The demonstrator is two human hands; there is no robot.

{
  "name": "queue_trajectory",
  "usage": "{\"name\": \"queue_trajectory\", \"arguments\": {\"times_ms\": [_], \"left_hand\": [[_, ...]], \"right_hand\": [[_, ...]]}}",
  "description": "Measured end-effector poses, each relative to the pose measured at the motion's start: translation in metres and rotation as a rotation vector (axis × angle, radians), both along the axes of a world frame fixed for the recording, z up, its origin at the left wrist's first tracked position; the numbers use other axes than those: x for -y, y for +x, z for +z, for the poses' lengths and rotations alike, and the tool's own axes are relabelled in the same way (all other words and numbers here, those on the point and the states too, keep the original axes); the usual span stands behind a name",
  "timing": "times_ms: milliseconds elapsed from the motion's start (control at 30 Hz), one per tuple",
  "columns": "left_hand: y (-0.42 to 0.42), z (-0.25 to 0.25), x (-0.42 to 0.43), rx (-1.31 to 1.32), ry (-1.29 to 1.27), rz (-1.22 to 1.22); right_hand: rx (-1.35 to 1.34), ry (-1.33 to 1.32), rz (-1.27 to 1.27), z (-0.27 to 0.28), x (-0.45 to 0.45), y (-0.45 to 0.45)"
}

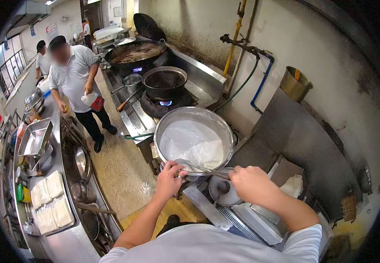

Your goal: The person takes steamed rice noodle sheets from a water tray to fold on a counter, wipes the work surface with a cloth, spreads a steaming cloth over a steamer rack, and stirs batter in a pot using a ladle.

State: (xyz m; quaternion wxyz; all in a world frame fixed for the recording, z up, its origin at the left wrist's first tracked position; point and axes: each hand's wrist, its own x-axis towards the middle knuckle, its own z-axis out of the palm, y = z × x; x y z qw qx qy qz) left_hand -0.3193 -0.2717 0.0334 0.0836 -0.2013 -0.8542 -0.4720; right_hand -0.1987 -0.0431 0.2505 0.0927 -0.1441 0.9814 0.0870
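A large round metal pot (158,142) in front of me holds a white, milky mass, smooth at the back and lumpy at the near right. My right hand (251,184) is closed around the handle of a long metal utensil (205,169). It slants left across the near rim, and its flat end lies by my left hand; whether it is a ladle or a turner is unclear. At the pot's near-left rim, my left hand (170,179) has its fingers curled over the edge, close to the utensil's end.
Beyond the pot, a dark pot (164,87) and a wide wok (133,55) sit over lit burners. A co-worker (74,70) holding a white jug stands in the aisle. On the left counter are a tray of white slabs (52,201) and steel pans (35,136). A lidded pot (233,199) stands near my right forearm.
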Motion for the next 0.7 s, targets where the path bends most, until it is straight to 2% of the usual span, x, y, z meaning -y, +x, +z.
{"name": "queue_trajectory", "arguments": {"times_ms": [100, 233, 367, 533, 633, 700], "left_hand": [[0.001, 0.004, 0.000, -0.010, 0.033, -0.003], [-0.003, -0.007, -0.001, -0.097, 0.039, -0.014], [-0.003, -0.005, -0.001, -0.094, 0.027, 0.001], [-0.004, -0.005, -0.001, -0.071, 0.052, -0.016], [-0.004, -0.003, -0.001, -0.052, 0.057, -0.009], [-0.002, 0.002, -0.001, -0.074, 0.036, -0.003]], "right_hand": [[-0.020, -0.025, -0.008, -0.032, 0.014, -0.010], [-0.214, 0.007, 0.031, -0.092, 0.016, -0.025], [-0.297, 0.146, -0.143, -0.144, 0.002, -0.043], [-0.123, 0.177, -0.235, -0.120, -0.032, -0.055], [0.103, 0.132, -0.176, -0.081, -0.038, -0.065], [0.232, 0.065, -0.256, -0.045, -0.031, -0.073]]}}
